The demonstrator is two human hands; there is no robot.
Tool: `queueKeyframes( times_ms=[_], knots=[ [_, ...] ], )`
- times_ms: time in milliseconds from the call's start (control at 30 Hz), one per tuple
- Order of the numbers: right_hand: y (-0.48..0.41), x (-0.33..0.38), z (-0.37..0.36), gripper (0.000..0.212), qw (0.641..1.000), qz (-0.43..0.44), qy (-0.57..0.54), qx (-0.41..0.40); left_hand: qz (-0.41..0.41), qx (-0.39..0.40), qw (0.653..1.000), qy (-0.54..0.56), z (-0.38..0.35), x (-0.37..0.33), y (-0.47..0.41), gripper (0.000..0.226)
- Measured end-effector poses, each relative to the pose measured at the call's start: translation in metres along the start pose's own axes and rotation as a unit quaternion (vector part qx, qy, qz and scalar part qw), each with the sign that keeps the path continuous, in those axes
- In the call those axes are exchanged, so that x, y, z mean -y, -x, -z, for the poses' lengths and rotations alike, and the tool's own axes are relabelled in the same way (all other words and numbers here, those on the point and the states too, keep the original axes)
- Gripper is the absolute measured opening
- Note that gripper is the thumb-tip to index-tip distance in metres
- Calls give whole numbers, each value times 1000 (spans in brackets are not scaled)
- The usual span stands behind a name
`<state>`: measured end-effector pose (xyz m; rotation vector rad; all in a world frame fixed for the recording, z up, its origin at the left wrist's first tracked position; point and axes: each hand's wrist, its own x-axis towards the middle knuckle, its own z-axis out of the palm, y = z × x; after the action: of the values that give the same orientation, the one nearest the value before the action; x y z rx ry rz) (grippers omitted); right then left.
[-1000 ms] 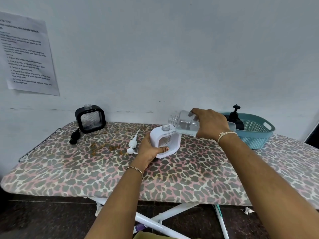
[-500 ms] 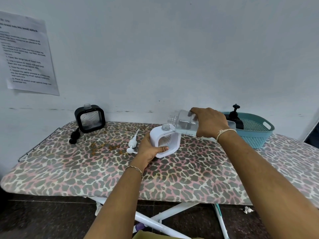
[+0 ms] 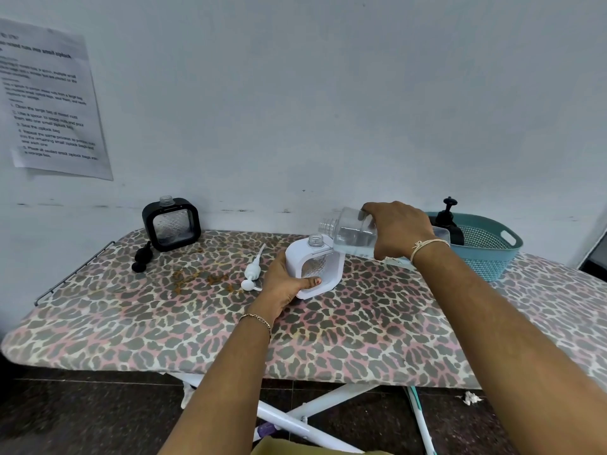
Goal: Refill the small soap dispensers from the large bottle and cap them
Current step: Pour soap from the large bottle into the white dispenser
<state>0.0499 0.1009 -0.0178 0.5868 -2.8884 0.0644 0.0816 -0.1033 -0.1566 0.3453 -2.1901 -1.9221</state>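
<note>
Barely any change vs 1 s ago: large bottle [image 3: 353,233] stays tipped on its side, mouth maybe a touch nearer the open neck of the white dispenser [image 3: 320,266], centre of frame on the ironing board [image 3: 328,339]. Right hand [image 3: 399,231] fingers curl over the bottle's body. Left hand [image 3: 282,284] grips the dispenser low, thumb across its front, other fingers hidden. Bottle looks like clear rigid plastic, part-full, so weight prob shifts toward the mouth & the wall may be slick w/ soap: hold mid-body, firm. Dispenser looks light & tippy, best braced at the base. No stream visible
</note>
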Motion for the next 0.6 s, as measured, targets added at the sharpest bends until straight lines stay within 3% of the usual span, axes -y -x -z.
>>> queueKeyframes(
  times_ms=[600],
  knots=[
    [4, 5, 7, 67, 1000, -4, 8, 8, -4, 5, 1000, 22, 0, 0, 2, 83]
  ],
)
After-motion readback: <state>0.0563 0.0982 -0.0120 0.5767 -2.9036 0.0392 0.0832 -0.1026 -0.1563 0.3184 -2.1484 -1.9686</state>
